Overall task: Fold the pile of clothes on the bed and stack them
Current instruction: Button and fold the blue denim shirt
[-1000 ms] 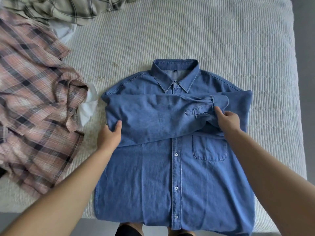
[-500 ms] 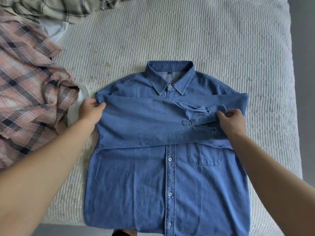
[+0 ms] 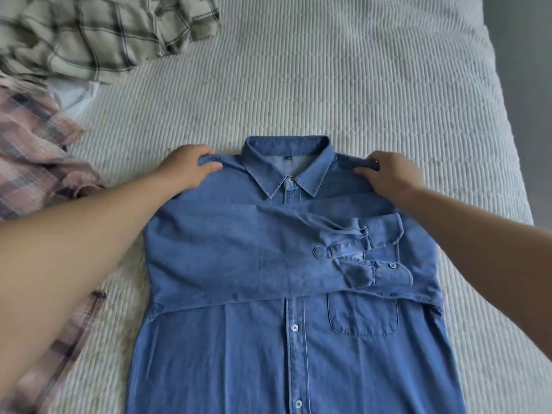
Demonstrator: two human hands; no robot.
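At the left edge of the frame a pink checked shirt (image 3: 33,162) lies crumpled, and above it in the upper left corner sits a pale checked shirt (image 3: 98,34); both look like the part of the pile waiting its turn, pushed aside so the middle of the bed (image 3: 328,70) is free for folding. The blue shirt (image 3: 268,339) lies face up in the lower middle of the frame, buttoned, collar pointing to the top, with its sleeves crossed flat over the chest so they stay inside the fold. The left hand (image 3: 186,167) reaches in from the lower left, arm stretched long, and pinches the shoulder seam left of the collar, thumb on top and fingers curled under. Right of the collar, the right hand (image 3: 391,174) pinches the other shoulder the same way. Gripping both shoulders probably prepares to fold the top down towards the hem.
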